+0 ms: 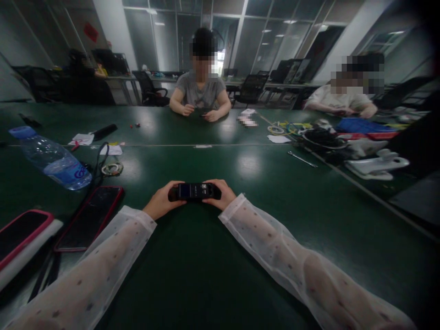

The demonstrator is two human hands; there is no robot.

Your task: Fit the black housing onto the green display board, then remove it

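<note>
A small black electronic device [195, 191], with a dark screen at its left and white markings at its right, is held level between my two hands over the green table [192, 266]. My left hand [164, 200] grips its left end, fingers behind and thumb in front. At the opposite end, my right hand [221, 192] is closed in the same way. Sheer white sleeves with dark spots cover both forearms. Left of my left hand lies a phone in a red case [90, 219]. The device's exact kind cannot be made out.
A water bottle [51, 158] leans at the left, near a second red-edged phone [24, 231]. Bracelet-like rings [112, 169] lie behind the nearer phone. A wrench [302, 159] and piled cables [323, 137] are on the right. Two people [201, 91] sit across the table.
</note>
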